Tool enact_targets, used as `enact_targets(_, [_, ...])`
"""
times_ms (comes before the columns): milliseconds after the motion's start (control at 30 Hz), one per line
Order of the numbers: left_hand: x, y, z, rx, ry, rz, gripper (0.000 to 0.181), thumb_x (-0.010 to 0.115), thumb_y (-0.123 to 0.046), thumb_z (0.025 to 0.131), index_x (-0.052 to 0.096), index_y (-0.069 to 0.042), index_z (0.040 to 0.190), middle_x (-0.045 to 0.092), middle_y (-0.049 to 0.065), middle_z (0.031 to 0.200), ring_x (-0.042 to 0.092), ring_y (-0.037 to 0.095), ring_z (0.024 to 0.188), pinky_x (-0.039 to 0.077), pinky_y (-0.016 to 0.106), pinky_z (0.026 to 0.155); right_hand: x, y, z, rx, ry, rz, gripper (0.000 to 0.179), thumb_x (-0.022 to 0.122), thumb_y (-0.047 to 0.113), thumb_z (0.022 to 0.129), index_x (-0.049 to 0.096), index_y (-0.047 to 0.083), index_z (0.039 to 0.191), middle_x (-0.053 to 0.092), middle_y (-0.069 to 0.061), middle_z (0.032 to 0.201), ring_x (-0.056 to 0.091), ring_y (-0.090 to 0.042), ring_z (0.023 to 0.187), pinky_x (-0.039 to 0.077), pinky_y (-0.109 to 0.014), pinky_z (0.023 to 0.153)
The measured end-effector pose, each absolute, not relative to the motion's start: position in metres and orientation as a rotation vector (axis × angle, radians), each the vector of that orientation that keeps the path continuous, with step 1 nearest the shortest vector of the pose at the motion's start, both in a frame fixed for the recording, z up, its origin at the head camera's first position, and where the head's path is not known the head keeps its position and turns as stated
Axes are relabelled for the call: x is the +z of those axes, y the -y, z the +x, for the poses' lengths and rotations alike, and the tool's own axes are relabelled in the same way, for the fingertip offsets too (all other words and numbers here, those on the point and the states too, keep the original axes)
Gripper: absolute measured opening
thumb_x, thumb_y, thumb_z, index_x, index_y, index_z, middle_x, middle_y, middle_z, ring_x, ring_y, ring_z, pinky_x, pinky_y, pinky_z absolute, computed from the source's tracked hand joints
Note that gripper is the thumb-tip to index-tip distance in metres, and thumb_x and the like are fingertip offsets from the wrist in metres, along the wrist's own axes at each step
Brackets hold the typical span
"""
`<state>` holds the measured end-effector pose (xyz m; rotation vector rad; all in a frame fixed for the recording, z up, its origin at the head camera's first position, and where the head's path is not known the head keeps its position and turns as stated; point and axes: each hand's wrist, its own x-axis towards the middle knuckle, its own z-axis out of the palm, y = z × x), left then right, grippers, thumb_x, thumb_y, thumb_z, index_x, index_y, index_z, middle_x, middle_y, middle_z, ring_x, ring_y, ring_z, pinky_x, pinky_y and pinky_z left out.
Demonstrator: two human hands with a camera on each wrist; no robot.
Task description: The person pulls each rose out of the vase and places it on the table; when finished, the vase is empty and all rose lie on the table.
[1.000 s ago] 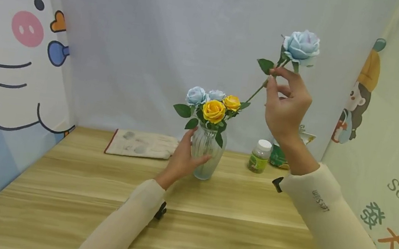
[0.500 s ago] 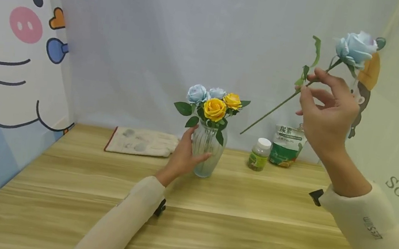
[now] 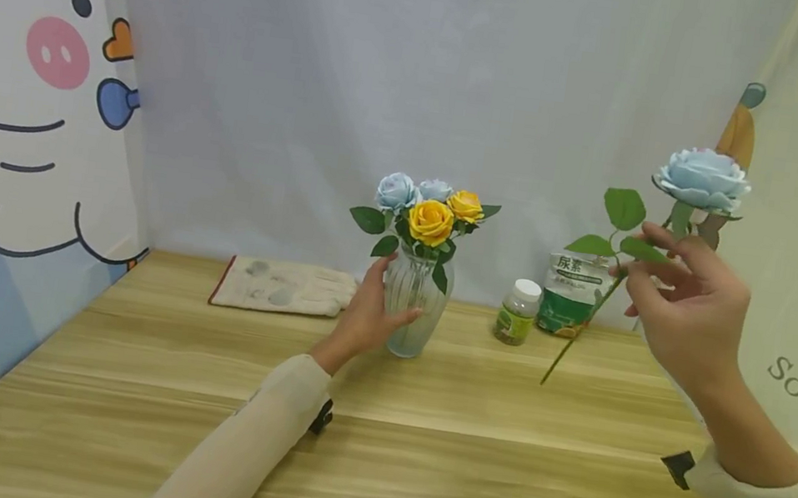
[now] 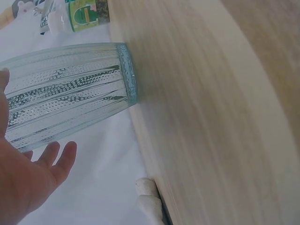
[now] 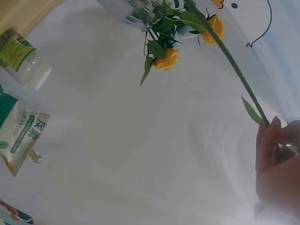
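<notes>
A ribbed clear glass vase [image 3: 424,307] [image 4: 70,89] stands upright on the wooden table, holding blue and yellow roses [image 3: 430,222] [image 5: 167,60]. My left hand [image 3: 363,316] [image 4: 30,180] holds it from the left, thumb across the front and the other fingers behind. To the right, my right hand [image 3: 701,310] [image 5: 276,164] pinches the stem of a single blue rose [image 3: 703,180] just below its bloom. This rose is out of the vase, its bloom upward and its stem [image 5: 236,68] slanting down to the left above the table.
At the back right stand a small jar [image 3: 517,313] with a white lid and a green-and-white pouch [image 3: 566,305]. Left of the vase lie cream gloves [image 3: 284,287]. A pale curtain [image 3: 275,98] hangs behind the wooden table [image 3: 451,483].
The right hand has drawn the blue rose away from the vase to the right, then lowered it, and the stem has turned steeper. The left hand stays on the vase.
</notes>
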<state>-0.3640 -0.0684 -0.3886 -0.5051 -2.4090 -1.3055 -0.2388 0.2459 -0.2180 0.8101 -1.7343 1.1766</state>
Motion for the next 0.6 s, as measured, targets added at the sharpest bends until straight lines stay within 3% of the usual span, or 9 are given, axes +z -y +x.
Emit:
enact_targets(133, [-0.389,0.068,-0.364,-1.313,2.401,-0.510,0.092,0.078,-0.035,0.087,0.020,-0.013,0.155,0.028,0.016,0.157,0.042,0.034,0.135,0.041,0.050,0.106,-0.237,-0.261,-0.236,1.253,1.804,0.833,0.030,0.053,-0.023,0.081,0.061,-0.022,0.110,0.070,-0.005,0.108,0.071,-0.007,0.076,0.046,-0.015,0.046])
enact_targets(367, [-0.389,0.069,-0.364,-1.350,2.378,-0.524,0.092,0.078,-0.034,0.087,0.020,-0.013,0.155,0.028,0.016,0.157,0.043,0.034,0.134,0.043,0.049,0.103,-0.285,-0.291,-0.238,1.192,2.215,0.717,0.043,0.058,-0.017,0.088,0.059,-0.007,0.129,0.064,0.017,0.119,0.068,0.000,0.077,0.048,-0.021,0.048])
enact_targets(600, [-0.390,0.070,-0.365,-1.316,2.396,-0.532,0.093,0.077,-0.033,0.088,0.018,-0.011,0.156,0.025,0.017,0.158,0.033,0.034,0.141,0.033,0.050,0.111,-0.323,-0.323,-0.250,1.309,2.429,0.649,0.039,0.061,-0.008,0.093,0.061,0.008,0.129,0.062,0.025,0.116,0.071,-0.005,0.078,0.050,-0.027,0.048])
